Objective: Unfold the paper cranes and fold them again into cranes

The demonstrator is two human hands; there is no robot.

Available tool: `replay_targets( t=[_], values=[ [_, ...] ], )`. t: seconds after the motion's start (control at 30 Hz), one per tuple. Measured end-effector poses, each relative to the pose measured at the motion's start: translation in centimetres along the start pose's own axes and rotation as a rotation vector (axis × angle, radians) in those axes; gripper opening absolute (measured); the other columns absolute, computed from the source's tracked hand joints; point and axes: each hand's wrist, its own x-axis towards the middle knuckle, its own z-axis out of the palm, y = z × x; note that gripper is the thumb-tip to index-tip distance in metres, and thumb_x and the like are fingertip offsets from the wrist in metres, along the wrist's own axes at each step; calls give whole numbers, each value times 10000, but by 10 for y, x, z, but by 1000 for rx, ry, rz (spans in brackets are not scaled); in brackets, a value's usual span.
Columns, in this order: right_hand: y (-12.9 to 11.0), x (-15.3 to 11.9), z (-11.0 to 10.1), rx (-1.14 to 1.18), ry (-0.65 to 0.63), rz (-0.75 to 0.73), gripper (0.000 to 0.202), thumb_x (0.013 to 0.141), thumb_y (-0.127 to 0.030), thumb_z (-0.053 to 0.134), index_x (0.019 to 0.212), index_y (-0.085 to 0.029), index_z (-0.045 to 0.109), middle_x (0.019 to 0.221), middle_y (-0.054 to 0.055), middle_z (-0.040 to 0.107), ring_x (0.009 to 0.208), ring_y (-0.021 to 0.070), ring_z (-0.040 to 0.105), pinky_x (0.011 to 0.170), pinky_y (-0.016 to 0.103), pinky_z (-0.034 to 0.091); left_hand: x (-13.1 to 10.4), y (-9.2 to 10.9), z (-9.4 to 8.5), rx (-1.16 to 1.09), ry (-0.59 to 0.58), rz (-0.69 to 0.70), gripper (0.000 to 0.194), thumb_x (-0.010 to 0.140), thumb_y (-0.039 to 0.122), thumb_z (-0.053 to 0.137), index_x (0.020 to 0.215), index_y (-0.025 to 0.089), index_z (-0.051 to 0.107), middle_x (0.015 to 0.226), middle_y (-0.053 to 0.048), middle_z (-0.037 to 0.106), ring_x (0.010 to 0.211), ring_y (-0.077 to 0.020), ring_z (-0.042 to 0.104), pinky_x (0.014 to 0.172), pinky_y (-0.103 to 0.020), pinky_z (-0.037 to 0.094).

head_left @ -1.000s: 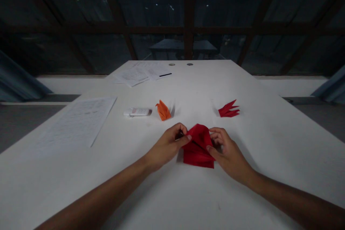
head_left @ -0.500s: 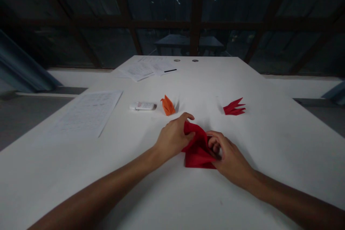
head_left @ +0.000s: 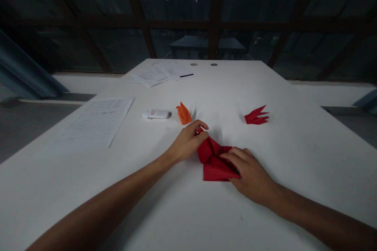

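a: where is the red paper (head_left: 218,171) being worked?
b: on the white table (head_left: 182,215), between the two hands, with its folds being spread open.
a: how are the fingers being used?
b: by the left hand (head_left: 188,141), the upper left corner is being pinched between thumb and fingers. by the right hand (head_left: 251,174), the right side is being grasped, with fingertips being pressed into the open fold and the thumb being kept near the lower edge.
a: is any writing being shown?
b: reddish and dark print is being borne by the white oblong item (head_left: 156,114), too small to be read. handwritten-looking lines are being carried by the left sheet (head_left: 94,123) and the far papers (head_left: 153,75), too blurred to be made out.
a: and nearby?
b: the orange folded bird (head_left: 184,114) is being seen just beyond the left hand; the pointed red piece (head_left: 255,117) is being seen farther right, apart from both hands.
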Motion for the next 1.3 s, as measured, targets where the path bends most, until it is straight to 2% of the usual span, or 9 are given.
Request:
replay_targets(
  t=[0.17, 0.27, 0.33, 0.5, 0.63, 0.87, 1.03, 1.17, 1.3],
  values=[
    [-4, 2, -5, -30, -16, -18, 443, 813, -84, 601, 1241, -188, 645, 1140, 103, 657, 1008, 277, 594, 946, 476, 439, 2, -5, 0, 23, -1, 46, 258, 843, 284, 659, 1078, 200, 592, 788, 24, 663, 676, -145, 578, 657, -271, 444],
    [-6, 4, -9, 36, -17, -28, 207, 922, -98, 489, 985, -202, 657, 1013, 74, 651, 914, 241, 580, 876, 437, 441, 4, -9, 0, 21, 17, 51, 245, 832, 227, 653, 1065, 191, 588, 790, 21, 662, 683, -141, 586, 671, -270, 453],
    [-6, 3, -12, 146, 37, -17, 280, 1011, -140, 370, 869, -213, 600, 926, 57, 632, 859, 219, 572, 845, 411, 443, 4, -9, 0, 35, 40, 47, 242, 823, 212, 655, 1056, 188, 595, 809, 17, 668, 693, -141, 592, 680, -271, 456],
    [-2, -3, -16, 289, 270, -85, 163, 1023, -265, 433, 1077, -225, 582, 1035, 87, 625, 1002, 251, 581, 885, 410, 465, -2, -2, 2, 64, 47, 67, 220, 827, 210, 656, 1041, 190, 608, 824, 19, 680, 723, -143, 603, 714, -267, 464],
    [-4, -3, -13, 157, 155, -272, 182, 952, -264, 617, 1127, -216, 598, 1032, 74, 677, 955, 245, 593, 874, 420, 453, -3, -4, 5, 65, 37, 138, 170, 892, 225, 585, 1053, 195, 628, 813, 17, 671, 693, -136, 577, 667, -256, 444],
    [-6, 2, -6, 82, 158, -281, 108, 926, -121, 615, 989, -207, 600, 821, 18, 671, 797, 197, 575, 834, 392, 430, 5, -8, -13, -72, -283, 144, 240, 985, 288, 509, 1044, 171, 711, 885, -32, 694, 793, -154, 614, 745, -283, 480],
    [-3, 1, -5, 82, 107, -239, 156, 904, -98, 626, 1016, -206, 625, 868, 26, 688, 832, 205, 582, 847, 393, 429, 4, -8, -30, -146, -524, 145, 342, 892, 398, 707, 1151, 178, 679, 1081, -76, 699, 913, -183, 643, 816, -323, 517],
    [-5, 1, -5, 66, 57, -225, 94, 928, -126, 616, 939, -210, 656, 862, 30, 681, 862, 212, 575, 859, 402, 421, 5, -17, -28, -140, -526, 135, 513, 713, 383, 879, 1142, 191, 672, 1056, -53, 683, 856, -161, 617, 755, -287, 511],
    [-8, 1, -8, 46, 22, -217, 95, 947, -151, 605, 905, -206, 671, 874, 34, 663, 881, 213, 566, 863, 410, 421, 6, -24, -19, -73, -419, 112, 367, 754, 338, 846, 1049, 183, 690, 949, -31, 680, 803, -147, 603, 711, -260, 485]
  ],
)
